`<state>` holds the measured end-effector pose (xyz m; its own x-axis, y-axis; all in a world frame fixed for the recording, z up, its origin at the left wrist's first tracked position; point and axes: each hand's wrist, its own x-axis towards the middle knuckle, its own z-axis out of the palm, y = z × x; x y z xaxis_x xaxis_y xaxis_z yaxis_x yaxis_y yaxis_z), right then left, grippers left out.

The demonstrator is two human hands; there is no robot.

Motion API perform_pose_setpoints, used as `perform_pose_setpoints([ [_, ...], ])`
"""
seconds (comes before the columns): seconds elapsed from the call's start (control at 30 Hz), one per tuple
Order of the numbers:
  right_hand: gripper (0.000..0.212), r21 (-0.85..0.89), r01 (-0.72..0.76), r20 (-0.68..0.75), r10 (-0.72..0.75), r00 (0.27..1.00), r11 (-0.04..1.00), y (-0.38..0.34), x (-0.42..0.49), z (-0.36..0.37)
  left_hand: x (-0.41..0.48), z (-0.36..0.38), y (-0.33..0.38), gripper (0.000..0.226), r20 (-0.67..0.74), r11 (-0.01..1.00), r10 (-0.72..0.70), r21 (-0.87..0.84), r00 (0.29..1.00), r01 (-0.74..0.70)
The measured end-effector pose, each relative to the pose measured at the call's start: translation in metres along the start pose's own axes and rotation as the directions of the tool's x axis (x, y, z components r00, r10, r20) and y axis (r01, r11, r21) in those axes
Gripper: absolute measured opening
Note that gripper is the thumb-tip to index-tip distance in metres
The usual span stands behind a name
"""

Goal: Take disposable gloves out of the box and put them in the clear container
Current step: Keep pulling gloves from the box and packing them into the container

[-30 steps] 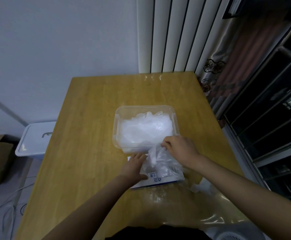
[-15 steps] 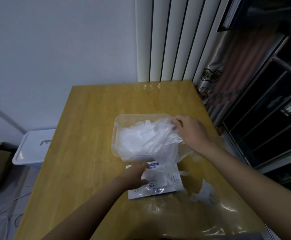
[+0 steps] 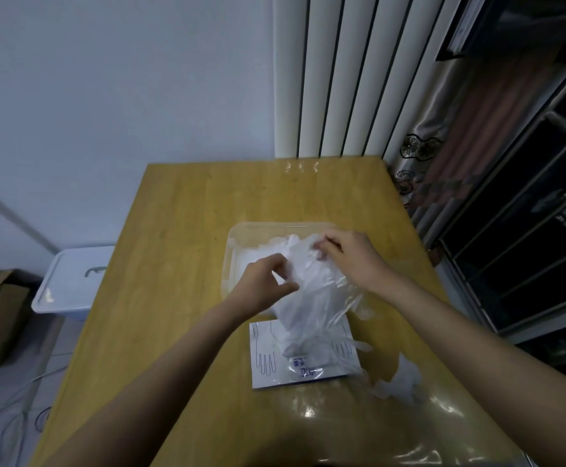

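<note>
my right hand (image 3: 345,256) pinches the top of the glove bunch (image 3: 312,298) above the clear container (image 3: 241,235); my left hand (image 3: 263,284) pinches its left edge. the bunch runs long from both grips back toward me, its tail draped on the box (image 3: 264,362), so the container sits just beneath my hands

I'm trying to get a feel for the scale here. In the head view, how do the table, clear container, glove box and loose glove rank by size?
1. table
2. container and box: they look alike, and the container is partly covered, so I can't rank them
3. loose glove
</note>
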<state>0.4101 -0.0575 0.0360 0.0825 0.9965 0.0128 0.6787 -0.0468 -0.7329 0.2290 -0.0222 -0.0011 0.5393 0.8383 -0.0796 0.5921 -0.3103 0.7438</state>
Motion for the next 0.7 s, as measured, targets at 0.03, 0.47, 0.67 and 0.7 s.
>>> perform_pose_setpoints([
  [0.03, 0.021, -0.001, -0.012, 0.014, 0.012, 1.000, 1.000, 0.002, -0.001, 0.002, -0.002, 0.003, 0.001, 0.023, 0.002, 1.000, -0.014, -0.028, 1.000, 0.014],
  [0.47, 0.024, 0.031, -0.212, -0.137, 0.215, 0.967, 0.977, 0.038, -0.008, 0.000, -0.040, 0.050, -0.017, 0.026, 0.208, 0.890, 0.224, 0.355, 0.952, -0.287],
  [0.67, 0.024, -0.022, -0.192, -0.097, 0.189, 0.977, 0.981, 0.041, -0.018, 0.009, -0.049, 0.076, -0.035, 0.034, 0.498, 0.765, 0.086, 0.522, 0.863, -0.377],
  [0.7, 0.024, -0.027, -0.195, -0.094, 0.191, 0.977, 0.981, 0.042, -0.019, 0.010, -0.050, 0.077, -0.036, 0.039, 0.521, 0.730, 0.060, 0.559, 0.851, -0.394],
])
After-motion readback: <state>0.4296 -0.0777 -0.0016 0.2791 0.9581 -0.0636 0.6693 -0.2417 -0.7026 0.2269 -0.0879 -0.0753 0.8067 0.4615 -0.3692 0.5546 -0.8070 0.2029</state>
